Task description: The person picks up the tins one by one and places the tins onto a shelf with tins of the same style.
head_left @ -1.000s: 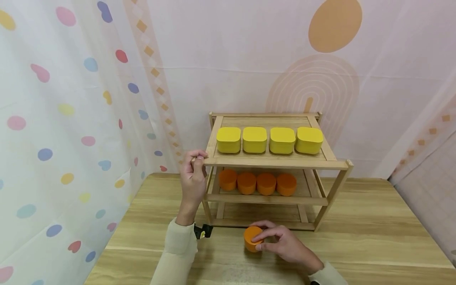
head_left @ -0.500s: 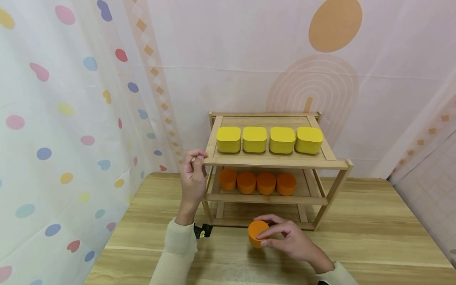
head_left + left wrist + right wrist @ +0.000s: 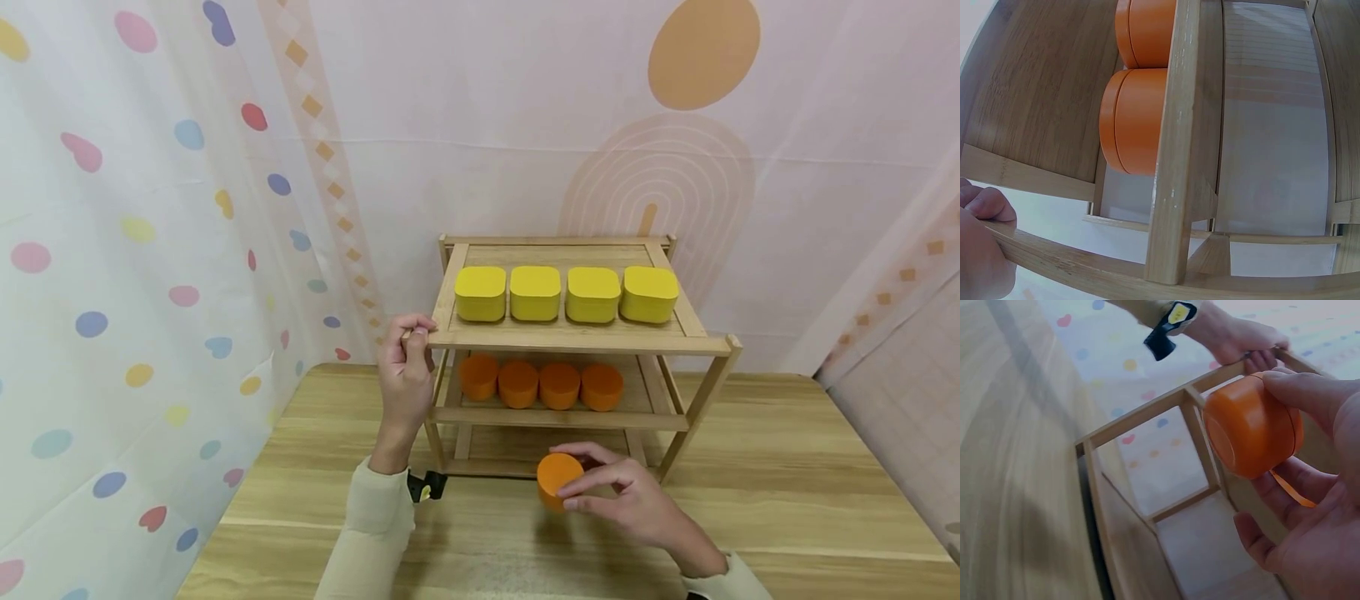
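My right hand (image 3: 633,500) pinches a round orange tin (image 3: 558,477) between thumb and fingers, in front of the rack's lowest shelf. In the right wrist view the orange tin (image 3: 1250,425) shows its rounded base and a lid seam, raised above the tabletop. My left hand (image 3: 407,367) grips the upper left front corner of a wooden three-tier rack (image 3: 570,343). In the left wrist view, the fingers (image 3: 988,203) curl over the rack's side post. Several more orange tins (image 3: 519,383) stand in a row on the middle shelf, partly under the top shelf's shadow.
Several yellow square tins with rounded corners (image 3: 536,293) line the top shelf. The rack's bottom shelf (image 3: 502,443) lies close to the wooden table (image 3: 795,467). A patterned curtain (image 3: 465,125) hangs behind and to the left. A black wrist strap piece (image 3: 427,486) sits at the left cuff.
My right hand has lifted the orange tin from the table and carried it rightward and toward the rack. The left hand keeps its grip on the rack corner.
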Demonstrator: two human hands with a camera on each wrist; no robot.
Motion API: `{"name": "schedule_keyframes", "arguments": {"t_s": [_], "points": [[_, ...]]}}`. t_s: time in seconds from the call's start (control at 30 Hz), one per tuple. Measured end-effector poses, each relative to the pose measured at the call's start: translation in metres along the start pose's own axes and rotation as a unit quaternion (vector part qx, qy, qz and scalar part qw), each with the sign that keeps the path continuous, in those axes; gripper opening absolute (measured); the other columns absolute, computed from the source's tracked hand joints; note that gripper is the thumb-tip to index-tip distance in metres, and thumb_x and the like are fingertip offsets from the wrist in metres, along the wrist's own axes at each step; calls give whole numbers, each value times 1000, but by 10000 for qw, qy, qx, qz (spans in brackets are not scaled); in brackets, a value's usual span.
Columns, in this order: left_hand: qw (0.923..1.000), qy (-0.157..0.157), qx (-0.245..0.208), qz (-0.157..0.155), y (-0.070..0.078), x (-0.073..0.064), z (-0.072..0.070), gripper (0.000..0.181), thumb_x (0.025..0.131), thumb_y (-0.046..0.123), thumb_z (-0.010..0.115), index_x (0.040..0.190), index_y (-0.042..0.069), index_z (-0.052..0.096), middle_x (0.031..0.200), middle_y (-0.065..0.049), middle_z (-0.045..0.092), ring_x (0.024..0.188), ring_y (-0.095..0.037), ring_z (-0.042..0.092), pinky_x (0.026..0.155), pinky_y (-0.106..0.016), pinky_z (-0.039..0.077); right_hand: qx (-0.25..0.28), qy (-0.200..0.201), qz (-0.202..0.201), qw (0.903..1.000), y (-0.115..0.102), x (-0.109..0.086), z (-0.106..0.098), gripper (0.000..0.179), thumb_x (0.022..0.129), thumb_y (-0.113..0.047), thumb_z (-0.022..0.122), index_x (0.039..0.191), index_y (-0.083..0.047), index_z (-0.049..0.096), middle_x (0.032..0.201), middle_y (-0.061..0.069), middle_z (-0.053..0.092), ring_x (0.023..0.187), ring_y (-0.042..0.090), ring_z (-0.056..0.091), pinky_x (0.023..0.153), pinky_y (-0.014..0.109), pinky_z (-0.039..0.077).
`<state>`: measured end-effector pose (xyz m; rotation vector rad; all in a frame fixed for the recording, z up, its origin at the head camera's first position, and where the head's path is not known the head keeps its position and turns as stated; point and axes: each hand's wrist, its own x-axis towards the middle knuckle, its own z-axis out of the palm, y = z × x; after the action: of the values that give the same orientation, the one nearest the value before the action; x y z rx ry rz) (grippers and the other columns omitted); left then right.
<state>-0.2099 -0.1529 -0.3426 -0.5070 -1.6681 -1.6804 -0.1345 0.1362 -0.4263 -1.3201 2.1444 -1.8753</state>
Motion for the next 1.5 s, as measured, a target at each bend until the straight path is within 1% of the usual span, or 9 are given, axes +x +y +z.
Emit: {"name": "schedule_keyframes", "arguments": {"t_s": [0.13,0.27,0.4,0.57,0.67,0.83,1.0,1.17,1.5], "points": [[10000,9,13,23,0,0,0,20,102,6,40,99,-7,55,59,5,35,47,-10,32,45,-21,29,60,141,-158,9998,-5,-2,-5,26,84,12,67,104,-3,76,138,17,56,121,16,57,95,25,50],[10000,13,-18,13,0,0,0,20,102,7,40,99,-7,56,60,4,35,48,-10,32,45,-21,29,-178,400,-250,9987,-9,-5,-11,29,82,16,68,101,-4,76,135,19,57,113,16,59,90,25,50],[10000,11,-22,57,-1,0,1,20,102,6,40,99,-7,56,58,4,35,47,-11,31,45,-21,29,-303,681,-27,9972,-15,-7,-17,28,82,15,69,99,-6,76,134,17,58,109,14,60,88,24,51],[10000,21,12,51,-1,0,0,20,102,6,40,99,-7,56,58,4,35,47,-10,31,44,-21,29,-112,934,335,9950,-21,-9,-22,26,82,13,70,96,-8,69,133,11,60,125,11,56,94,23,49],[10000,23,62,14,-1,-1,0,21,102,7,40,99,-6,56,58,5,35,47,-10,32,44,-21,30,-129,977,324,9946,-23,-9,-25,26,81,14,70,95,-6,63,131,14,61,126,12,55,96,22,48],[10000,8,93,3,-2,-1,-1,21,102,7,39,99,-6,56,57,5,34,47,-11,32,45,-22,30,-84,1066,499,9930,-27,-11,-29,27,81,15,70,96,-6,61,132,7,61,120,12,59,94,22,49],[10000,17,66,12,-1,0,0,21,102,7,39,98,-6,55,56,5,34,47,-10,32,45,-21,30,-36,1266,277,9916,-27,-14,-33,28,81,19,67,99,-1,62,133,7,61,120,11,59,90,20,50],[10000,22,19,34,0,0,0,21,102,7,39,98,-7,55,57,6,33,47,-9,32,44,-20,29,-414,1789,213,9828,-30,-17,-38,28,81,20,66,100,1,63,131,9,63,124,10,55,99,16,41],[10000,25,21,74,0,0,0,21,102,6,40,98,-7,55,57,4,34,47,-10,32,44,-21,30,-920,2834,566,9529,-31,-17,-43,21,80,20,68,95,6,63,125,3,65,123,9,55,100,15,41]]}}
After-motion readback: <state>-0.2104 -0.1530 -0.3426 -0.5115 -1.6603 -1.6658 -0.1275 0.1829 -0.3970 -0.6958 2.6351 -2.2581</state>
